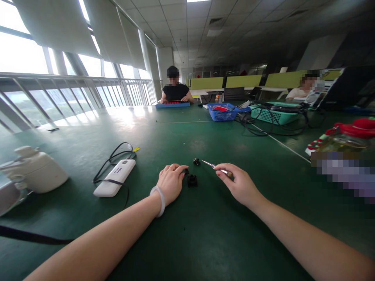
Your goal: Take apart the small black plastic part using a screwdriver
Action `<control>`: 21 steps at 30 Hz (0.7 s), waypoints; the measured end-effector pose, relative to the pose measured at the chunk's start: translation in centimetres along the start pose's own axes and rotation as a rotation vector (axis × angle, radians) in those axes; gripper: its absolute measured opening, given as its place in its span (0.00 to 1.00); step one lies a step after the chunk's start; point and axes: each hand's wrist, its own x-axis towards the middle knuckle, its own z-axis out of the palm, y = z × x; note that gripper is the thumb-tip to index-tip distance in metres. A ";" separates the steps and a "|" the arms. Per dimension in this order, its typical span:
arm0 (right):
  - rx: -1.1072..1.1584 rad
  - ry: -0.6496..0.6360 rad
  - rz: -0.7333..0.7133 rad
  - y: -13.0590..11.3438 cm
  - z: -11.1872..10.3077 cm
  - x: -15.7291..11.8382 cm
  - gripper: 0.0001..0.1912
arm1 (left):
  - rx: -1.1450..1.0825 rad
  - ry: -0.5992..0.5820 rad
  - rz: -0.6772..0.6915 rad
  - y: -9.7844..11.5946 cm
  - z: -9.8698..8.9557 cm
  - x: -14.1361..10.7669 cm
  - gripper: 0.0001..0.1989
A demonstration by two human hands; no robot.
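Note:
In my right hand (237, 181) is a small screwdriver (209, 164), its thin metal shaft pointing left. The tip is close to a little black part (196, 161) on the green table; whether they touch I cannot tell. My left hand (171, 180), with a pale bangle at the wrist, rests on the table with its fingers closed on a small black piece (186, 171). Just below and to the right of those fingertips lies a square black part (192, 180) with a hollow in its middle. Fine detail on these parts is too small to make out.
Left of my left arm lies a white power bank (115, 178) with a black cable. Further left stands a white pot (35, 169). A red-lidded jar (348, 134) is at right. Farther back are a blue basket (222, 113), a cable-filled green basket (274, 116) and two people.

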 end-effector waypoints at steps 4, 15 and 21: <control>0.040 -0.049 0.061 0.5 0.1 0.3 0.14 | 0.038 -0.014 -0.023 -0.2 0.3 -0.1 0.15; 0.057 -0.078 0.021 0.7 0.6 0.6 0.14 | -0.172 -0.075 0.271 1.0 -0.7 -0.7 0.21; 0.034 -0.095 0.012 0.6 0.7 0.8 0.14 | -0.116 -0.135 0.281 1.2 -0.5 -0.6 0.19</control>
